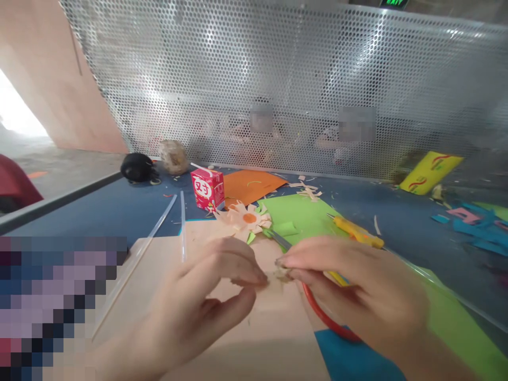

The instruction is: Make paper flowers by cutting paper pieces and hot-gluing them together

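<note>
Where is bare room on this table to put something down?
Bare blue table lies left of the red carton, up to the black object. Another bare strip runs right of the yellow cutter. Around the paper flower, green sheet and both hands it is crowded.

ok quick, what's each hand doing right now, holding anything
Left hand: fingers pinched shut on a small paper scrap.
Right hand: fingertips pinched on the same scrap; whether it grips anything else cannot be told.
</note>
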The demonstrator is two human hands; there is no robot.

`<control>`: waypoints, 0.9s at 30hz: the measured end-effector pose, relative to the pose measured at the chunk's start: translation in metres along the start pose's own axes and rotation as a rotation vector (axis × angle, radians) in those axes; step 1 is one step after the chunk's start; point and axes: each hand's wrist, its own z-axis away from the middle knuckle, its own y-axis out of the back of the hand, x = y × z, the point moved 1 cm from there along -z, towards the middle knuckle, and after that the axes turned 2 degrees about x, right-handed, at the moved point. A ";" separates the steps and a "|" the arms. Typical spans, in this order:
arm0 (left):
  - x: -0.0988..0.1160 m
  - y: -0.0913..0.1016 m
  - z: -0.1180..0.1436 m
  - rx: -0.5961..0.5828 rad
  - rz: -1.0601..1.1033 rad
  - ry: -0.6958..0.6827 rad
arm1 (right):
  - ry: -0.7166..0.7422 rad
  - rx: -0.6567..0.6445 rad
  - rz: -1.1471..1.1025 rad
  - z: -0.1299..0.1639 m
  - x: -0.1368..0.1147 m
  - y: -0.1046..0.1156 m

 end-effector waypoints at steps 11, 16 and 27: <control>-0.012 -0.012 0.002 0.024 0.279 0.484 | -0.204 0.088 0.006 0.001 0.007 -0.007; -0.016 -0.013 0.003 0.018 0.356 0.590 | -0.277 0.055 -0.044 -0.001 0.008 -0.008; -0.014 -0.013 0.001 0.022 0.386 0.640 | -0.421 -0.007 -0.234 -0.005 0.006 -0.007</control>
